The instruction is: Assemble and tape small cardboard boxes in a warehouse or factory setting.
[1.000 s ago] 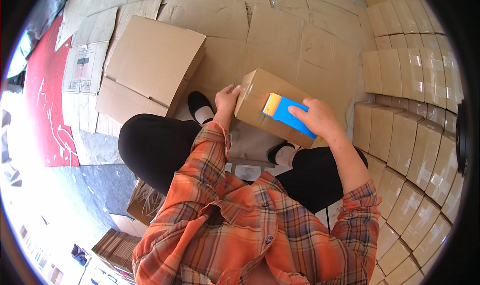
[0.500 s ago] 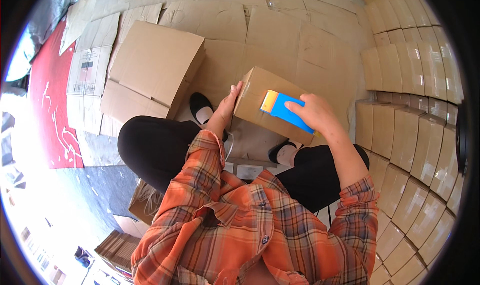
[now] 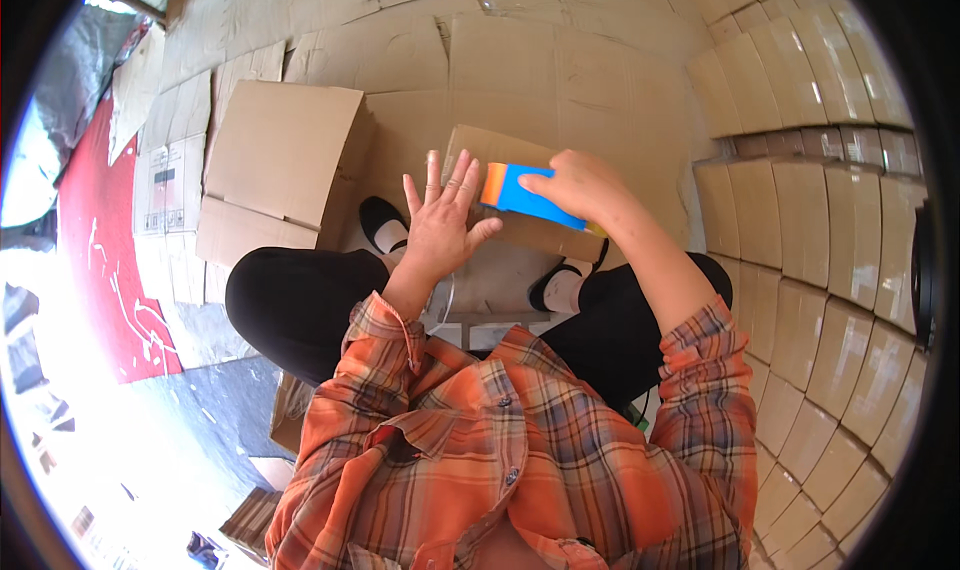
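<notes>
A small brown cardboard box (image 3: 505, 142) is in front of me, between my feet. My right hand (image 3: 590, 190) grips a blue and orange tape dispenser (image 3: 547, 196), which lies over the top of the box and hides part of it. My left hand (image 3: 440, 222) is open, its fingers spread and the back of the hand up. Its fingertips overlap the box's left edge; whether they touch it I cannot tell.
To the left stands a larger carton (image 3: 282, 155) on flattened cardboard (image 3: 600, 65) that covers the floor. Stacked taped boxes (image 3: 800, 220) form a wall along the right. A red sheet (image 3: 105, 260) lies at far left. My knees flank the box.
My left hand has let go of the box's left side and spread its fingers. My right hand and the tape dispenser have shifted left in the picture, as the whole view moved somewhat.
</notes>
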